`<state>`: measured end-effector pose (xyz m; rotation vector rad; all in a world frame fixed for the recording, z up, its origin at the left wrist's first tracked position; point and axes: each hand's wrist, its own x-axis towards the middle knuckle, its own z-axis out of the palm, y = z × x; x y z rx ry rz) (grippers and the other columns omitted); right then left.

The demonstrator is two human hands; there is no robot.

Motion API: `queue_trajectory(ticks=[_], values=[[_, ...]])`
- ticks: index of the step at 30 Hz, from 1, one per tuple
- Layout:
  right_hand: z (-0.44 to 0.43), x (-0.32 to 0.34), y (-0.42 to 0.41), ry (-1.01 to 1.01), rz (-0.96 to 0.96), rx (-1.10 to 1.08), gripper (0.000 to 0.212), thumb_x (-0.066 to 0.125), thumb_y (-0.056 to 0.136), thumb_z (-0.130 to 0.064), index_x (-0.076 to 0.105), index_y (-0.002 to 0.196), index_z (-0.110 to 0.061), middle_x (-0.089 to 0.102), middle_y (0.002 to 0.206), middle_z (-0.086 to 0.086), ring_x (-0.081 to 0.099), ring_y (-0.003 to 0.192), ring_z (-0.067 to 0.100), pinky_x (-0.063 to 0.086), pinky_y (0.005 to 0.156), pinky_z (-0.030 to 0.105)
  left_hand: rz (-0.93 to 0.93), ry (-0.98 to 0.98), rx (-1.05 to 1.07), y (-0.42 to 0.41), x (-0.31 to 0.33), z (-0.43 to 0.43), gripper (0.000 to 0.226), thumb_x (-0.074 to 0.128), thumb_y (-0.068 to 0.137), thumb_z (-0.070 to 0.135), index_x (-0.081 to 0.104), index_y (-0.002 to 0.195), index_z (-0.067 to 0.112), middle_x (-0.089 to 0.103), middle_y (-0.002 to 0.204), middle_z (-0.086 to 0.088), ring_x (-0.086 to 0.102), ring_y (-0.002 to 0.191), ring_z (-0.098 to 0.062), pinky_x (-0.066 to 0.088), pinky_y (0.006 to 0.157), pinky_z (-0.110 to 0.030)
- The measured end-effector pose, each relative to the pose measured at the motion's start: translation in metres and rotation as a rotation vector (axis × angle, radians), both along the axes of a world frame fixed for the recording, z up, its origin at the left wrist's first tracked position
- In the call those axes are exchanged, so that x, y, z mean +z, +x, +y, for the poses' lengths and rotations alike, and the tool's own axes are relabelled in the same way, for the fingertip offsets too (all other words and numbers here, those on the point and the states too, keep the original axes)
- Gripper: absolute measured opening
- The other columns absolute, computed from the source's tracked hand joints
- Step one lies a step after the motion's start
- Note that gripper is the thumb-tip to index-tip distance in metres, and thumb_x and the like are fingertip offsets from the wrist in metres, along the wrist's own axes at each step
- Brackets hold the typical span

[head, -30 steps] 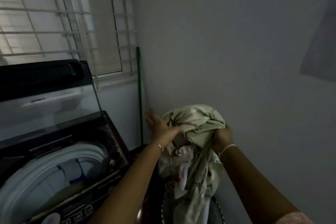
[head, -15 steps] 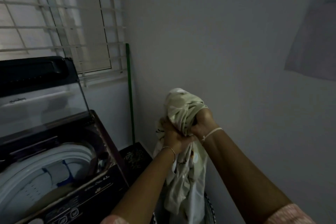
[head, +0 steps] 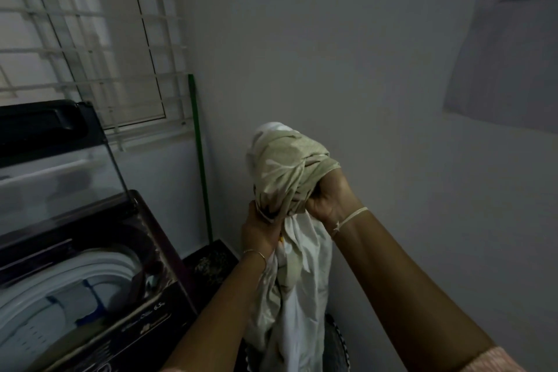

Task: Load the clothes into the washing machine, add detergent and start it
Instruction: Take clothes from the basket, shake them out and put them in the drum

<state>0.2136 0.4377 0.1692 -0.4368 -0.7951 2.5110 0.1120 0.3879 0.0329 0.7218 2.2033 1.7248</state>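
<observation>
2 bare hands hold a pale, cream-coloured patterned garment [head: 287, 166] up in front of the grey wall [head: 377, 69], to the right of the washing machine [head: 145, 311] and clear of it. The right hand [head: 329, 199] is the higher, its fingers curled tight into the bunched top of the fabric, which bulges above the fist. The left hand [head: 259, 232] sits just below and to the left, fingers and thumb closed round the gathered neck of the same cloth. Beneath them the rest of the garment hangs in long white folds down to the bottom edge of the view, where it partly hides a dark round basket [head: 336, 341] with a patterned rim. A thin bangle [head: 256, 254] circles the left wrist, a pale thread [head: 350, 216] the right, and a pink sleeve [head: 489, 359] shows at the lower right corner. At the left stands the top-loading washing machine, its glass lid [head: 60, 166] raised upright and the white ring of the drum opening [head: 90, 266] exposed; what lies inside is too dim to tell. A green pole [head: 199, 166] leans in the corner beside a window [head: 90, 39] with a white grille, a dark mat [head: 211, 263] lies on the floor at its foot, and a pale sheet [head: 507, 39] hangs on the wall at the upper right.
</observation>
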Motion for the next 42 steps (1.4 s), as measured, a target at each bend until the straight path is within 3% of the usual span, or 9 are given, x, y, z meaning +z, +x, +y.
queue_trajectory(ticks=[5,10,13,16,21,24,27,34,42], values=[[0.012,-0.002,0.015,0.06,0.071,-0.163,0.038,0.032,0.102,-0.02,0.064,0.108,-0.001,0.071,0.098,0.016,0.07,0.085,0.027,0.059,0.075,0.039,-0.117,0.185,0.21,-0.01,0.027,0.0,0.029,0.055,0.087,0.0,0.06,0.116,0.004,0.065,0.112,-0.017,0.06,0.103,-0.028,0.043,0.08,-0.024],[0.027,-0.061,0.019,0.429,-0.329,-0.438,0.028,0.046,0.098,-0.02,0.057,0.124,-0.018,0.062,0.126,0.01,0.062,0.092,0.016,0.053,0.068,0.026,-0.591,0.704,0.218,-0.021,0.079,0.006,0.025,0.035,0.097,0.007,0.06,0.097,0.01,0.061,0.089,-0.007,0.055,0.097,-0.025,0.048,0.082,-0.031],[0.021,-0.084,0.019,0.681,-0.486,-0.433,0.043,0.046,0.099,-0.028,0.036,0.141,-0.027,0.044,0.142,0.001,0.051,0.114,0.017,0.044,0.089,0.033,-0.865,0.798,0.022,-0.023,0.099,0.006,0.039,0.029,0.099,0.033,0.063,0.092,0.016,0.063,0.091,-0.009,0.057,0.097,-0.028,0.047,0.088,-0.035],[0.018,-0.094,0.013,0.559,-0.502,-0.349,0.066,0.044,0.095,-0.051,0.017,0.151,-0.03,0.034,0.151,-0.002,0.043,0.13,0.021,0.039,0.103,0.038,-0.953,0.752,-0.175,-0.012,0.108,-0.002,0.044,0.024,0.102,0.038,0.061,0.101,0.013,0.063,0.097,-0.009,0.057,0.09,-0.027,0.048,0.077,-0.03],[0.008,-0.078,0.0,0.192,-0.22,-0.134,0.056,0.036,0.095,-0.056,0.064,0.115,-0.013,0.066,0.118,0.015,0.061,0.107,0.026,0.049,0.089,0.04,-0.99,0.652,-0.161,-0.019,0.095,-0.003,0.047,0.018,0.104,0.037,0.054,0.117,0.009,0.054,0.116,-0.009,0.052,0.093,-0.026,0.044,0.078,-0.031],[0.003,-0.07,-0.007,0.092,-0.057,-0.213,0.06,0.032,0.094,-0.06,0.064,0.118,-0.015,0.068,0.116,0.013,0.06,0.109,0.029,0.049,0.088,0.042,-0.749,0.262,-0.081,-0.034,0.079,-0.009,0.057,0.044,0.094,0.036,0.036,0.141,0.005,0.054,0.124,-0.012,0.055,0.096,-0.027,0.049,0.083,-0.033],[0.007,-0.076,-0.016,0.058,-0.094,-0.264,0.063,0.026,0.094,-0.062,0.062,0.117,-0.017,0.064,0.119,0.012,0.057,0.107,0.031,0.046,0.094,0.044,-0.343,-0.087,-0.038,-0.041,0.067,-0.029,0.106,0.07,0.075,0.03,-0.003,0.151,0.015,0.017,0.155,-0.014,0.026,0.14,-0.032,0.033,0.113,-0.045],[0.008,-0.082,-0.03,0.032,-0.223,-0.198,0.056,0.026,0.1,-0.048,0.053,0.128,-0.008,0.063,0.101,0.011,0.058,0.09,0.029,0.047,0.072,0.041,0.459,-0.321,-0.208,-0.031,0.052,-0.054,0.121,0.075,0.072,0.04,-0.014,0.15,0.017,-0.014,0.158,-0.005,-0.004,0.148,-0.025,0.013,0.12,-0.037],[-0.003,-0.08,-0.042,-0.027,-0.262,-0.184,0.047,0.03,0.1,-0.047,0.055,0.117,-0.01,0.062,0.103,0.012,0.056,0.088,0.029,0.04,0.095,0.043,0.391,-0.565,-0.394,-0.007,0.028,-0.051,0.157,0.085,0.053,0.056,-0.041,0.137,0.013,-0.037,0.151,-0.008,-0.03,0.141,-0.029,0.0,0.12,-0.049]])
